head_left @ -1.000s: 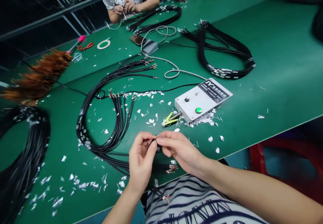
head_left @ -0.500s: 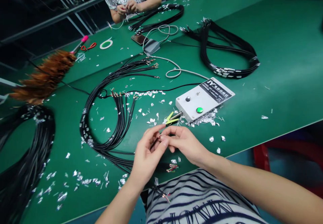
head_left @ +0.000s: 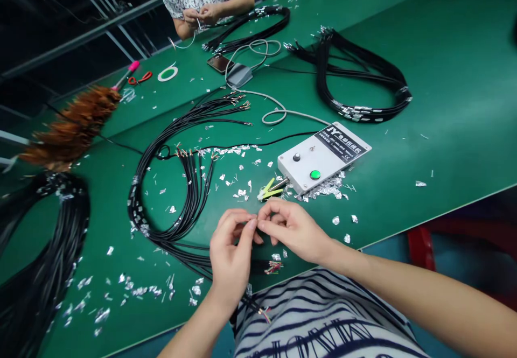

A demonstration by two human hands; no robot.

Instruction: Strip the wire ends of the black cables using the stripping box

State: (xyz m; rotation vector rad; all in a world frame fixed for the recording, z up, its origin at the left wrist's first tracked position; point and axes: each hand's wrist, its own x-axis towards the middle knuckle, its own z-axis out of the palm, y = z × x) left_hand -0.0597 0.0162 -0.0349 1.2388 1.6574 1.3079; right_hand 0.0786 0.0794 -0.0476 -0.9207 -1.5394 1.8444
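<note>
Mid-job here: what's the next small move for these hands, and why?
Probably ease the bare right hand slightly away from the bare left hand. Their fingertips crowd together, hiding whatever may lie between, so a small gap should let you check it before going nearer the yellow-green clip on the white rectangular box just beyond.

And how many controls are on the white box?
3: the green button, the knob at its upper left, and the switch between knob and label. Hidden sides may have more.
</note>
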